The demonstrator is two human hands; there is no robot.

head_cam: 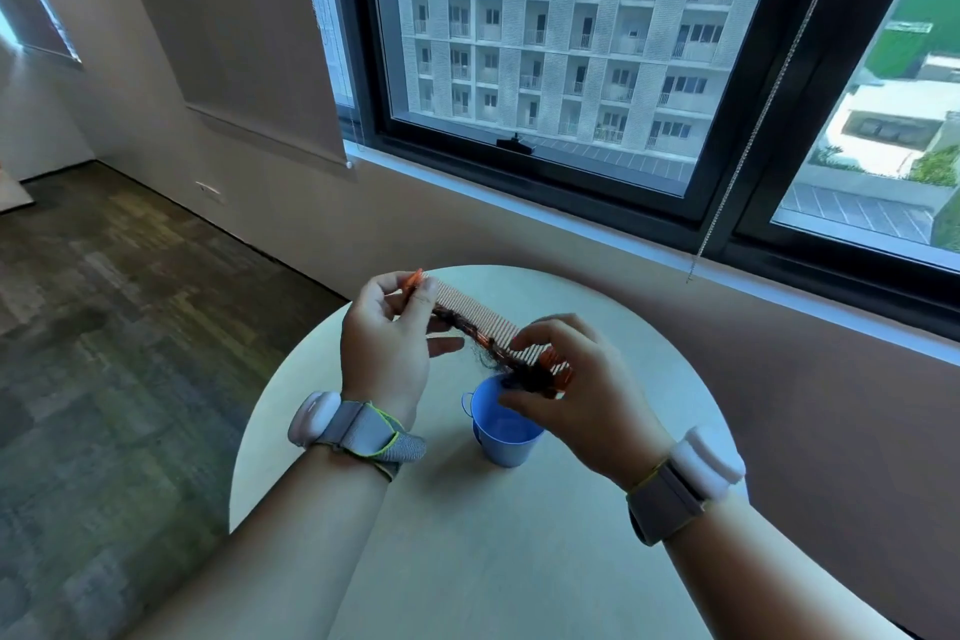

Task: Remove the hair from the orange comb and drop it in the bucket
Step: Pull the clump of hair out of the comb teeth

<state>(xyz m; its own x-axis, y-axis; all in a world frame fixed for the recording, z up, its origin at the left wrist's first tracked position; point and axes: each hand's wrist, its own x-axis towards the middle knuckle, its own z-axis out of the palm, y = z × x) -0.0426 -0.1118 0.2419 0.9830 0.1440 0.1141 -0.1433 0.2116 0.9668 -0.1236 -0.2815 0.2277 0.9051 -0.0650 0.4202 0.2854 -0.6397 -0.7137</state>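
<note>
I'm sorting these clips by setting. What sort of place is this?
Probably an upper-floor office or meeting room: carpet-tile floor, a small round table, and a big window with a roller blind, facing a high-rise.

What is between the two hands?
In the head view, the orange comb stretches from the left hand to the right hand, with dark hair tangled in its teeth, above the blue bucket.
</note>
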